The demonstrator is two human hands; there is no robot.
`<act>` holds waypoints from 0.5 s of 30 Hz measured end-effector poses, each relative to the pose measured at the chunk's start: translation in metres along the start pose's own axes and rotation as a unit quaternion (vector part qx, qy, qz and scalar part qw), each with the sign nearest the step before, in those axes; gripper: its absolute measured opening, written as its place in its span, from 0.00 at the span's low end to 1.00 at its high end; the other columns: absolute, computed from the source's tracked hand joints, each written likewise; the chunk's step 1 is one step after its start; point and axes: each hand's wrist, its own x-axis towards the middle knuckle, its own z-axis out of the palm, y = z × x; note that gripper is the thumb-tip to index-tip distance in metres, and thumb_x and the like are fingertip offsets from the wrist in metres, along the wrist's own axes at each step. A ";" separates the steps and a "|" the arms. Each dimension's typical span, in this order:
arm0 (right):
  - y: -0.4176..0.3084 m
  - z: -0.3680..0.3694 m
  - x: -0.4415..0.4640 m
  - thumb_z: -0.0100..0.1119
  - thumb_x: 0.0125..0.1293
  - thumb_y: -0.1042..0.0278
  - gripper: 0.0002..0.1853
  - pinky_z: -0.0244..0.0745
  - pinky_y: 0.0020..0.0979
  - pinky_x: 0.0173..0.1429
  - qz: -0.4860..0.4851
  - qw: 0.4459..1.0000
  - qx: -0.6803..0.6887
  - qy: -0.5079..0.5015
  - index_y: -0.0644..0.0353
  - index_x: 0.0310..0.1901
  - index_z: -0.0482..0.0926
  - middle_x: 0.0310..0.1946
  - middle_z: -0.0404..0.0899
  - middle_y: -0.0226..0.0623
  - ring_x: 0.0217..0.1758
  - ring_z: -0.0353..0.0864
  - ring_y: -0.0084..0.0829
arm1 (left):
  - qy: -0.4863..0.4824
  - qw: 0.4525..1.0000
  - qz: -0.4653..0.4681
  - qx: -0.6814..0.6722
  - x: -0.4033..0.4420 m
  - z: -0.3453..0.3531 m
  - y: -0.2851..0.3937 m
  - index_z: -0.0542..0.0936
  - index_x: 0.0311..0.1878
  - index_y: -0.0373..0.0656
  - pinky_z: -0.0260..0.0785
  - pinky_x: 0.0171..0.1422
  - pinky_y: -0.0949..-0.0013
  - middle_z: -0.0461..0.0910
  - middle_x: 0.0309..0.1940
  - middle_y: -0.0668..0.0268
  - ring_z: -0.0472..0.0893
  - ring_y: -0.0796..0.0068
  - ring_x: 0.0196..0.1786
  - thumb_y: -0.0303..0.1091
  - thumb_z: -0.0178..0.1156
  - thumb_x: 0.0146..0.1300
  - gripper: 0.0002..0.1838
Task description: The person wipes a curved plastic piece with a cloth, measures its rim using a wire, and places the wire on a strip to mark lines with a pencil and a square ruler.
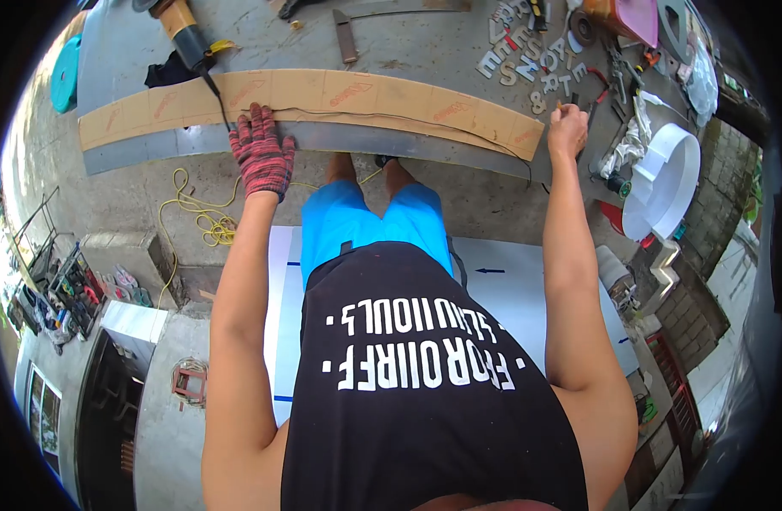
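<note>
My left hand (261, 153), in a red and black knit glove, lies flat with its fingers stretched out on the near edge of a long brown paper-faced strip (323, 92) with red print. The strip lies along the front edge of a grey metal worktable (263, 47). Bare, my right hand (568, 130) is just past the strip's right end, its fingers pinched together. Whatever is between those fingertips is too small to name. A thin dark cord (391, 115) runs along the strip between the hands.
A grinder-like power tool (186, 38) lies at the back left, its cable reaching the strip. Cut-out letters (527, 68) and tools are scattered at the back right. A white curved piece (664, 179) stands at the right. Yellow cord (212, 226) coils on the floor.
</note>
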 end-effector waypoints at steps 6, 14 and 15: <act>-0.152 -0.051 -0.039 0.60 0.73 0.67 0.09 0.77 0.28 0.49 -0.014 0.824 0.541 -0.169 0.64 0.47 0.79 0.39 0.85 0.37 0.43 0.83 0.25 | 0.026 0.998 -0.016 -0.057 -0.002 -0.002 -0.003 0.60 0.77 0.45 0.40 0.81 0.39 0.53 0.80 0.57 0.56 0.46 0.79 0.50 0.59 0.63 0.41; -0.383 -0.042 -0.152 0.57 0.73 0.75 0.14 0.79 0.28 0.54 0.055 0.485 0.751 -0.445 0.65 0.58 0.77 0.45 0.83 0.41 0.49 0.83 0.29 | 0.035 0.993 -0.042 -0.101 -0.003 -0.001 -0.007 0.63 0.75 0.46 0.42 0.80 0.38 0.57 0.78 0.57 0.57 0.48 0.78 0.50 0.61 0.60 0.41; -0.400 -0.037 -0.159 0.58 0.73 0.73 0.12 0.79 0.28 0.54 0.028 0.492 0.746 -0.448 0.66 0.56 0.79 0.43 0.84 0.38 0.48 0.84 0.28 | 0.039 0.991 -0.043 -0.117 -0.003 0.000 -0.008 0.63 0.75 0.46 0.42 0.80 0.38 0.57 0.77 0.57 0.57 0.48 0.77 0.50 0.61 0.60 0.41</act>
